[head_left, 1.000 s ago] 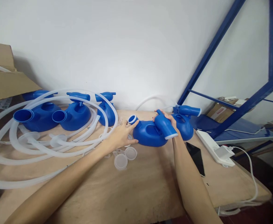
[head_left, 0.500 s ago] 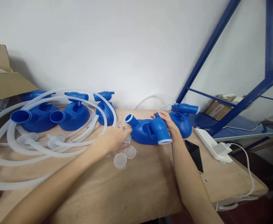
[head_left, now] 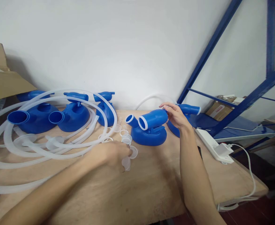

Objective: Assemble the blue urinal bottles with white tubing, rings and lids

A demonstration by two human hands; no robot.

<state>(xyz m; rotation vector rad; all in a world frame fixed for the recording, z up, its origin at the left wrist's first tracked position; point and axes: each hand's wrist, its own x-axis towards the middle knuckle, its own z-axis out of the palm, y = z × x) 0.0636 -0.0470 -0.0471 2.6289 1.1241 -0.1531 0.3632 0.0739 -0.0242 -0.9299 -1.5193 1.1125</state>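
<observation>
Right hand (head_left: pixel 176 117), right of center in frame: fingers nearly closed, thumb and fingertips at the narrow end of a blue spout piece (head_left: pixel 154 118), pinch grip, only fingertips in contact as far as visible, palm off it. Spout piece sits at frame center-right, tilted over the top of a blue bottle (head_left: pixel 148 138), wide mouth with white rim aimed lower left. Whether it rests on the bottle's handle or is held just above: can't tell. Bottle stands upright on the wooden table (head_left: pixel 151 190), its own white-rimmed neck pointing up-left, beside the spout's mouth. Left hand (head_left: pixel 115 153), center of frame, a bit low: blurred, palm down, fingers curled over the clear caps (head_left: pixel 134 152); fingertips hidden, can't tell if it has hold of one or only touches. One cap under the fingers, lower, looks tipped. Clear rings (head_left: pixel 106 139) just above the left hand. Pale tubing (head_left: pixel 57 155) coiled across left side of frame, around and in front of more blue bottles (head_left: pixel 73 118). Cardboard box (head_left: pixel 7 83) at left edge. Another bottle (head_left: pixel 172 128) partly behind right hand. White power strip (head_left: pixel 212 147) with plugged-in charger (head_left: pixel 223 150) at right, near the blue rack (head_left: pixel 210 48).
</observation>
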